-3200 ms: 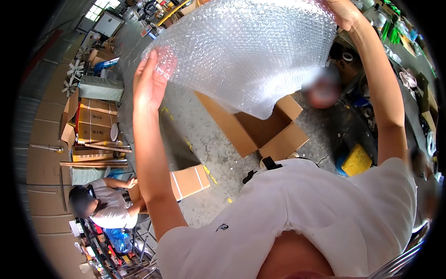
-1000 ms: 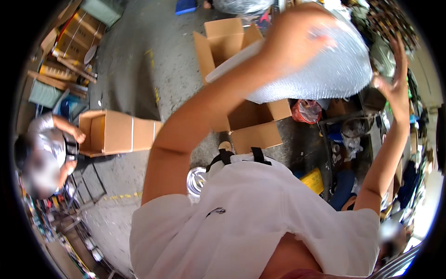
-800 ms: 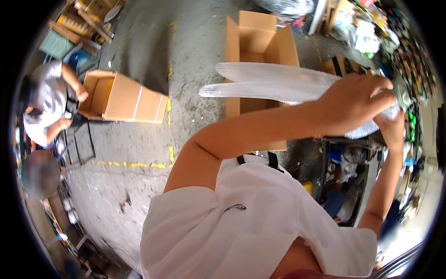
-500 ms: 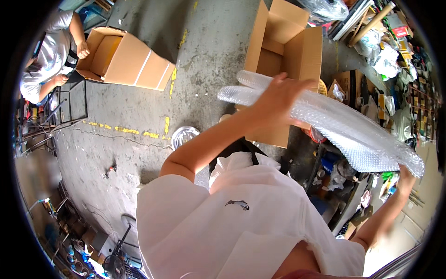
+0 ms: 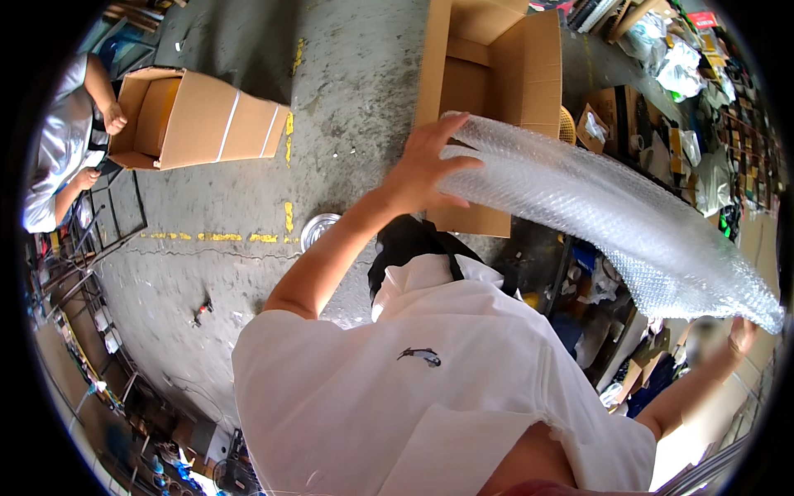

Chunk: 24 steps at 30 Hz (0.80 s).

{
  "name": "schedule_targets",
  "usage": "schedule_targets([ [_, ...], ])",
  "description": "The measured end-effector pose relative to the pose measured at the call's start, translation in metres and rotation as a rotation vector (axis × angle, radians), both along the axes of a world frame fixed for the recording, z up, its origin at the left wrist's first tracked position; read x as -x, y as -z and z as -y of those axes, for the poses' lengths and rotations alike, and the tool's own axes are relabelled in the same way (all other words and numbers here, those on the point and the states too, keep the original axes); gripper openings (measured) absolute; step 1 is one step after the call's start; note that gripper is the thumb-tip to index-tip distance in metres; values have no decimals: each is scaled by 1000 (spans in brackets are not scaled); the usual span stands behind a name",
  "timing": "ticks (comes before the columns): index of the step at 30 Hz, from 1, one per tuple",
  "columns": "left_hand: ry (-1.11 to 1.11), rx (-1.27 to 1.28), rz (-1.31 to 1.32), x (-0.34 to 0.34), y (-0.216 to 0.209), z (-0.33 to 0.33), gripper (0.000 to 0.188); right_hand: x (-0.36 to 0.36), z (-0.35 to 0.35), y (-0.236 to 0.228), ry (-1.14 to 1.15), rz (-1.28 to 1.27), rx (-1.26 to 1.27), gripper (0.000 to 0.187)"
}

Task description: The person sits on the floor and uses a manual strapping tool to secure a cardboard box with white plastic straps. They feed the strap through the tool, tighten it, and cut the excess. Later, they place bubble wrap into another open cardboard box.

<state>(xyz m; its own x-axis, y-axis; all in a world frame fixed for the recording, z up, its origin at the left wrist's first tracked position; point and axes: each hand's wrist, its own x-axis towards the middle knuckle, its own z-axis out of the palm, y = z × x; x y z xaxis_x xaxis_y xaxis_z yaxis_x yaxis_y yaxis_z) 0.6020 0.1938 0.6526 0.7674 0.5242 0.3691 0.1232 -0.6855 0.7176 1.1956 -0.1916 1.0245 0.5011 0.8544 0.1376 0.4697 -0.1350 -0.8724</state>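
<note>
Bubble wrap (image 5: 595, 198): clr, bumpy, curved.

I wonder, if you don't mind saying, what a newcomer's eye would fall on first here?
Most likely the long, glinting bubble wrap, slanting across the right half from the person's left grip to the right grip. Next, the big open cardboard box at the top, partly behind the wrap's left end. Then the strapped box at upper left, beside a co-worker.
</note>
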Motion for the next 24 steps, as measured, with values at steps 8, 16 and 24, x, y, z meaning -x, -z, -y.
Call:
schedule_targets([
  [8,445,50,238,-90,-118,21,47,182,-137,55,-490,210,166,24],
  [16,561,34,198,-149,-137,61,25,205,-123,76,-94,186,214,63],
  [24,444,-62,158,-170,-141,77,20,277,-137,59,-229,1187,78,68],
])
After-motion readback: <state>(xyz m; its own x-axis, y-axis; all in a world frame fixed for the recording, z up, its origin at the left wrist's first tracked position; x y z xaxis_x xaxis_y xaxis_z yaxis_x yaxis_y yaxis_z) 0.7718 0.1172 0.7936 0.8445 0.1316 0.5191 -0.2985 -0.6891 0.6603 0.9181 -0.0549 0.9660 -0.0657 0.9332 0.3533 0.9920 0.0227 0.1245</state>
